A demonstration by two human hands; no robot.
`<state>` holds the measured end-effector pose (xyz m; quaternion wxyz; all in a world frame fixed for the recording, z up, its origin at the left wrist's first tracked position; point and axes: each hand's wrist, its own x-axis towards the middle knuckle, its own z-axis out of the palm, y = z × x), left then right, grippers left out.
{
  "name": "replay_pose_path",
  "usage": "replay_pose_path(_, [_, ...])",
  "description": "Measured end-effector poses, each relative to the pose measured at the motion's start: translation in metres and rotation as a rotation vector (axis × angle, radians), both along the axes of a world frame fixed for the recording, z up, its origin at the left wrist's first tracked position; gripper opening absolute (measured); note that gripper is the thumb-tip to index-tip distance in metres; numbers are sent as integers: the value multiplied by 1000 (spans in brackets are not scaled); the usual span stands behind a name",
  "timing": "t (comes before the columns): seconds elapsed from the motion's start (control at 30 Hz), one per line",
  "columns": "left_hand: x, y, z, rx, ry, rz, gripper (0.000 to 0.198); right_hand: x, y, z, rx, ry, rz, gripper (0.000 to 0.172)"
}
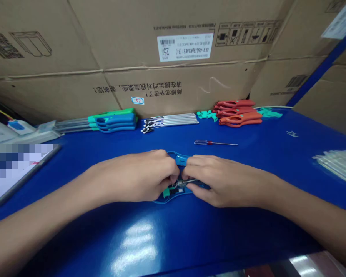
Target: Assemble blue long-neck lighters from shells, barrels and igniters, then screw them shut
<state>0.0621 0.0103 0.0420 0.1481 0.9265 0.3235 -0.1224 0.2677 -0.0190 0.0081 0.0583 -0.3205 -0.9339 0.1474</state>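
On the blue table in front of me lies an opened blue lighter shell (170,198), with a green trigger piece (166,192) and small inner parts inside it. My left hand (150,175) is over the shell's left part, its fingers curled in a pinch at the inner parts; what sits between the fingertips is hidden. From the right, my right hand (216,181) closes its fingers on a thin metal rod (190,181) in the shell. A second blue piece (181,159) shows just behind both hands.
Beyond the hands lies a screwdriver (210,142). Along the cardboard wall (127,42) are blue and green lighters (115,122), silver rods with wires (178,120), green triggers (207,115) and red-orange shells (239,113). Clear sticks (338,164) lie right; a pixelated tablet-like panel (43,161) sits left.
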Motion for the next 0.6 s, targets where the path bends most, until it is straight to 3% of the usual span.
replay_pose_path(0.6, [3,1,1,-27,33,30,14,-1,0,1,-12,10,-3,11])
